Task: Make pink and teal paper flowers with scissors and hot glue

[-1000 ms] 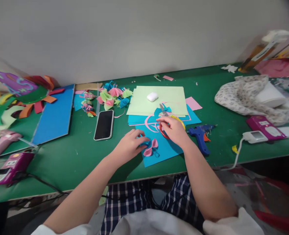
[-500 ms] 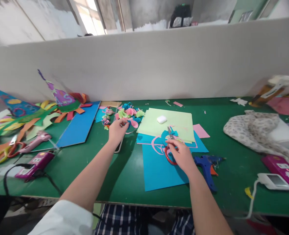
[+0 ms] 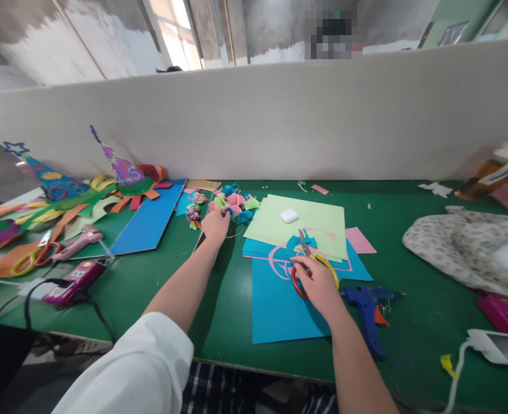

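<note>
My left hand [image 3: 215, 225] reaches far forward to a heap of folded paper flowers [image 3: 232, 204] in pink, green and blue, its fingers closed on a blue paper piece at the heap's edge. A dark phone [image 3: 199, 242] lies mostly hidden under that hand. My right hand [image 3: 318, 282] rests on a blue paper sheet [image 3: 280, 305] and grips scissors [image 3: 306, 261] with red and yellow handles, blades pointing away. A pale green sheet [image 3: 306, 227] with a white earbud case [image 3: 289, 215] lies behind.
A blue glue gun [image 3: 368, 310] lies right of the blue sheet. A pink glue gun [image 3: 79, 241], a purple device [image 3: 73, 282] and coloured paper shapes [image 3: 64, 198] fill the left. A floral cloth [image 3: 456, 247] sits at the right. A white partition [image 3: 280, 121] backs the green table [image 3: 150, 276].
My left hand carried the pink and blue paper bow from the blue sheet forward to the flower heap. My right hand stayed on the scissors. The view tilted up.
</note>
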Action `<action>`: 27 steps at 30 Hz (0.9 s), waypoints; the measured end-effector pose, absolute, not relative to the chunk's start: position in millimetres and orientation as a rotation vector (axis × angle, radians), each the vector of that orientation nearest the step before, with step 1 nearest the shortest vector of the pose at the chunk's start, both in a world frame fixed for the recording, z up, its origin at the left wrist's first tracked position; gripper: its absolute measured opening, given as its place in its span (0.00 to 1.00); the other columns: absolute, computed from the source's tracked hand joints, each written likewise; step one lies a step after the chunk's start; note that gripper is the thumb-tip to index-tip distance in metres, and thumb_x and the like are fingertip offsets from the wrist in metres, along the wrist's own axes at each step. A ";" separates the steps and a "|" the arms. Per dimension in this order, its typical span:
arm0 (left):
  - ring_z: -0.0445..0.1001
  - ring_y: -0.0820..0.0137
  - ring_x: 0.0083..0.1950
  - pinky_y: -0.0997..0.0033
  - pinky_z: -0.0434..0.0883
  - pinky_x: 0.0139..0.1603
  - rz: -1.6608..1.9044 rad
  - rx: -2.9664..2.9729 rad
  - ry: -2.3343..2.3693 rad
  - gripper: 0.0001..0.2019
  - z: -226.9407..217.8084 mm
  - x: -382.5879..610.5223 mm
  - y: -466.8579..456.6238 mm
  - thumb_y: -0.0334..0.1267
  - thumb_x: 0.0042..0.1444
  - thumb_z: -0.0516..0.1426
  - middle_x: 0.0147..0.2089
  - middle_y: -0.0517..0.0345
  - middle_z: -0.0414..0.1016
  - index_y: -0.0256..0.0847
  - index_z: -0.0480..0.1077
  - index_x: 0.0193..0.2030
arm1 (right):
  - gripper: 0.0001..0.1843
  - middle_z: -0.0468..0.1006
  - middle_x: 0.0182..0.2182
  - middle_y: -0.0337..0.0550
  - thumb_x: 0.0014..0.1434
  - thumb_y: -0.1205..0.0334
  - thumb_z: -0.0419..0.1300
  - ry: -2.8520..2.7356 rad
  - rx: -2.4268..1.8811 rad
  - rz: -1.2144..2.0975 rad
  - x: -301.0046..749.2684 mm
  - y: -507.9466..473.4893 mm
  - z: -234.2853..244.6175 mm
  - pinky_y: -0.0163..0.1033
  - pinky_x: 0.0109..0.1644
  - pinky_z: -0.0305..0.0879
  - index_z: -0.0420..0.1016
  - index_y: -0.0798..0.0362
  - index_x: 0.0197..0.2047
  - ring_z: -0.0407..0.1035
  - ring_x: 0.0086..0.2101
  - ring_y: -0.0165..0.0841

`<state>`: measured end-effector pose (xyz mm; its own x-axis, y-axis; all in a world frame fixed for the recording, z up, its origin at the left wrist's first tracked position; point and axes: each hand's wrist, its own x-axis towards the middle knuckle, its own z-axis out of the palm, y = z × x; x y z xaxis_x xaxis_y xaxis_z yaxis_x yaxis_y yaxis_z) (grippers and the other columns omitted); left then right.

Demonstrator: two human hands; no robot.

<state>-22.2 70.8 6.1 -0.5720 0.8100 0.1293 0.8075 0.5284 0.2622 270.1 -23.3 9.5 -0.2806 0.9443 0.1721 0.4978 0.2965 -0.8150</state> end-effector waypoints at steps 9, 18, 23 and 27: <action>0.70 0.65 0.47 0.57 0.70 0.47 0.499 1.581 2.717 0.16 -2.8 -12.6 83.0 0.42 0.59 0.53 0.50 0.50 0.68 0.36 0.64 0.51 | 0.14 0.77 0.42 0.45 0.59 0.61 0.49 -1.909 -1.293 0.882 272.0 -22.6 10.1 0.46 0.46 0.66 0.74 0.50 0.42 0.70 0.43 0.40; 0.70 0.65 0.46 0.57 0.69 0.47 0.615 1.688 2.677 0.17 -10.8 -24.4 34.0 0.44 0.60 0.51 0.49 0.50 0.69 0.37 0.63 0.52 | 0.14 0.77 0.40 0.42 0.59 0.59 0.49 -1.889 -1.297 0.916 271.6 -21.0 3.2 0.43 0.44 0.67 0.74 0.48 0.42 0.71 0.40 0.38; 0.64 0.50 0.55 0.53 0.65 0.52 0.533 1.597 2.761 0.29 -14.6 -30.6 6.9 0.50 0.52 0.55 0.56 0.41 0.64 0.39 0.59 0.59 | 0.14 0.77 0.40 0.42 0.59 0.58 0.49 -1.902 -1.299 0.914 270.4 -20.1 2.7 0.41 0.42 0.67 0.74 0.48 0.42 0.71 0.40 0.37; 0.67 0.49 0.53 0.54 0.67 0.49 0.461 1.553 2.763 0.28 -17.1 -29.0 -0.3 0.49 0.51 0.54 0.54 0.42 0.66 0.41 0.60 0.58 | 0.15 0.78 0.38 0.43 0.59 0.57 0.49 -1.911 -1.302 0.916 270.4 -19.5 2.7 0.41 0.39 0.67 0.75 0.49 0.42 0.71 0.37 0.37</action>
